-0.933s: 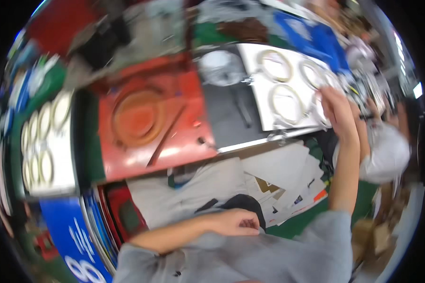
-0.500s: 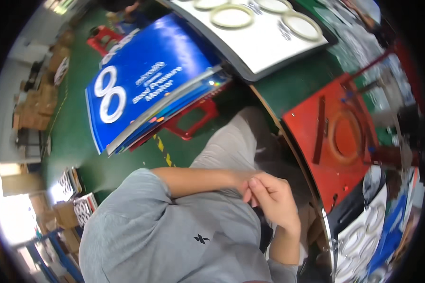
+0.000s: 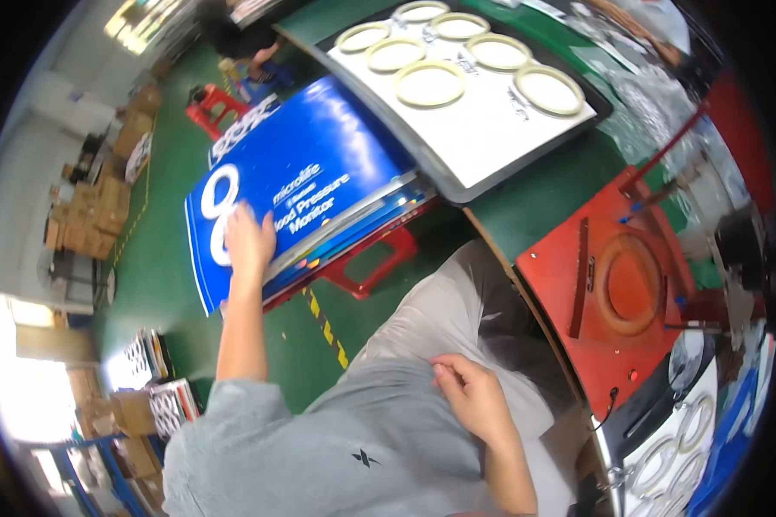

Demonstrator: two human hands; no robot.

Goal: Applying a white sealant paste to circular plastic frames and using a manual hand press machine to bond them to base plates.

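My left hand (image 3: 250, 239) reaches out over the blue printed sheet (image 3: 323, 129) on top of a stack at the left. Its fingers lie over the lower white ring (image 3: 219, 245), with the thumb apart from them. The other white ring (image 3: 221, 191) sits just beyond, on the same sheet. Close to my body, my right hand (image 3: 476, 398) hovers by my lap with curled fingers and the thumb against them. Whether anything is inside that hand is hidden.
Several cream rings (image 3: 429, 84) lie on a white-topped black tray (image 3: 502, 174) on the green table. A red board (image 3: 569, 353) with a round ring-shaped fixture (image 3: 628, 284) stands to the right. The stack rests on a red stool (image 3: 372, 269). Cardboard boxes (image 3: 103, 211) line the far left.
My left hand has moved away from my right hand, out to the left and onto the ring on the blue sheet. My right hand has dropped slightly lower by my lap. The view has shifted.
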